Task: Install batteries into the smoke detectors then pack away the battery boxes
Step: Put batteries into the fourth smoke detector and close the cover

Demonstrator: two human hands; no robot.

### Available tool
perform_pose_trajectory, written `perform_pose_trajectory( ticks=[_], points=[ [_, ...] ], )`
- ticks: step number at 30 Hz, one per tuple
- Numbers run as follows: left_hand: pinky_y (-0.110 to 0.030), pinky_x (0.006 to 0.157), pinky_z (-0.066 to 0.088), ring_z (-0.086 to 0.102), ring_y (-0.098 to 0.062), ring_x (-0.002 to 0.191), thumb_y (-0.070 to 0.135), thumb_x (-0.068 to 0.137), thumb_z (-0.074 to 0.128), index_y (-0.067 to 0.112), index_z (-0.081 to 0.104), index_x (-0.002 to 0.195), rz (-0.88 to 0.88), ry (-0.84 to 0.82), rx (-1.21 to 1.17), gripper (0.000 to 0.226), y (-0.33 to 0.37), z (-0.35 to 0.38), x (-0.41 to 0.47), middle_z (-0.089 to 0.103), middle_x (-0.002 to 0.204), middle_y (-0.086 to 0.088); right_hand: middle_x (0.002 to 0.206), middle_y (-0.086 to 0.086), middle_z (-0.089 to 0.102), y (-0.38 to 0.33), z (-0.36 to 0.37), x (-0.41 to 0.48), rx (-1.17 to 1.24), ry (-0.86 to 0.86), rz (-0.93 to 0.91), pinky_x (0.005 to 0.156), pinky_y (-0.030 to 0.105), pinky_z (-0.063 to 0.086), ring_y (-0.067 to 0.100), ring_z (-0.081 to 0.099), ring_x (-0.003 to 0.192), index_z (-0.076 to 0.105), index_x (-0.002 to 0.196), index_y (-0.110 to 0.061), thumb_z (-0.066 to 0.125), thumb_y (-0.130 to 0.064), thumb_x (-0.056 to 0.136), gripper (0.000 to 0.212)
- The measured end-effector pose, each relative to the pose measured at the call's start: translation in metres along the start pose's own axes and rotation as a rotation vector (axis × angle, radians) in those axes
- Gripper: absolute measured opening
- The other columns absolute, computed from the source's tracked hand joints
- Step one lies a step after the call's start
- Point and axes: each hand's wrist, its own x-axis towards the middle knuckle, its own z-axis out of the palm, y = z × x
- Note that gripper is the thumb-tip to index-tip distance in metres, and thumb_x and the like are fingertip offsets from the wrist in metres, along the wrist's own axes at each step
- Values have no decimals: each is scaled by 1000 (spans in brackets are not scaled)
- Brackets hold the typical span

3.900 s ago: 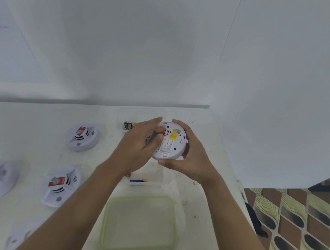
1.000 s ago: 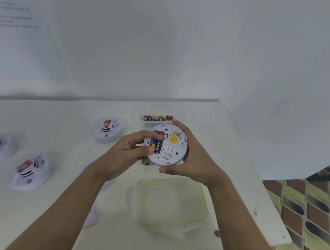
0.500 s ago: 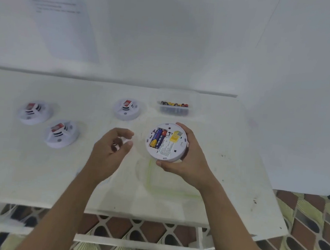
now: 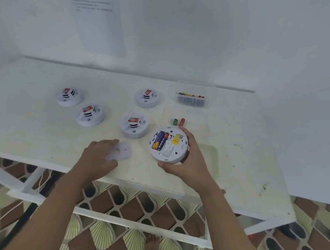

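White table (image 4: 37, 131) first: our left hand (image 4: 98, 159) lies on the back plate (image 4: 121, 152), grip unclear. Just right of the plate, our right hand (image 4: 190, 158) squeezes the smoke detector (image 4: 168, 144), batteries showing. If we tip it, they may drop. Beyond it sit 2 loose batteries (image 4: 178, 122), then the battery box (image 4: 192, 99).

right hand (image 4: 194, 160) around battery-loaded detector (image 4: 169, 144), left hand (image 4: 99, 156) on cover plate (image 4: 121, 151)

Soft, even light; hazy, edges bowed
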Motion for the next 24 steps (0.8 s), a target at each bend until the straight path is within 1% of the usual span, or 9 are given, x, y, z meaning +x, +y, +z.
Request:
perform_pose_trajectory(
  ticks=[3,5,8,11,13,15,18,21,24],
  points=[
    [-44,101,43,50,-29,119,47,67,55,16,50,143,2,33,3,83,-1,-3,-5,56,139,-4,136,-11,56,-3,2,-5,29,-8,13,79,26,59,4,55,125,40,145,-28,91,1,67,98],
    [-36,95,46,57,-21,109,49,65,63,16,54,140,12,79,-91,82,3,-4,-11,61,131,0,135,-9,56,-5,3,-7,20,-23,14,77,27,60,3,56,122,41,144,-27,92,1,65,98],
    [-26,86,49,63,-9,95,32,71,83,24,61,132,79,171,-325,66,13,-8,-21,66,121,11,133,-10,58,-9,5,-10,-22,-54,15,82,27,60,1,57,119,43,143,-29,94,-3,64,98],
    [-22,84,49,66,-5,96,18,77,82,34,66,122,191,266,-489,50,27,-18,-31,68,113,20,130,-12,60,-13,6,-12,-48,-102,21,84,33,62,8,59,120,45,141,-33,95,-4,63,96],
    [-17,84,49,66,-6,98,21,76,81,32,67,120,302,273,-507,47,40,-27,-39,68,114,20,127,-15,61,-18,8,-14,-60,-144,21,78,38,64,10,61,117,46,140,-34,95,-4,63,96],
    [-12,85,48,64,-6,101,32,72,79,29,67,121,438,255,-450,50,53,-35,-46,66,117,17,125,-16,62,-22,10,-15,-67,-176,17,74,41,64,11,63,113,47,141,-35,94,-2,64,96],
    [-18,92,46,57,-6,113,34,67,78,26,68,122,551,235,-331,56,67,-37,-51,62,121,15,127,-12,63,-28,15,-15,-71,-200,-9,78,40,64,14,64,115,48,142,-33,93,0,64,96],
    [-33,96,49,52,-5,118,42,67,72,26,68,123,586,236,-262,58,72,-37,-55,54,120,30,126,-10,64,-32,18,-14,-80,-217,-30,82,37,62,15,64,116,49,141,-33,94,-1,63,95],
    [-42,96,50,51,-3,118,43,68,72,28,68,123,590,244,-249,58,69,-36,-57,52,121,34,126,-9,65,-33,20,-13,-63,-254,-29,84,38,61,16,65,117,50,141,-32,93,0,63,95]
  ],
)
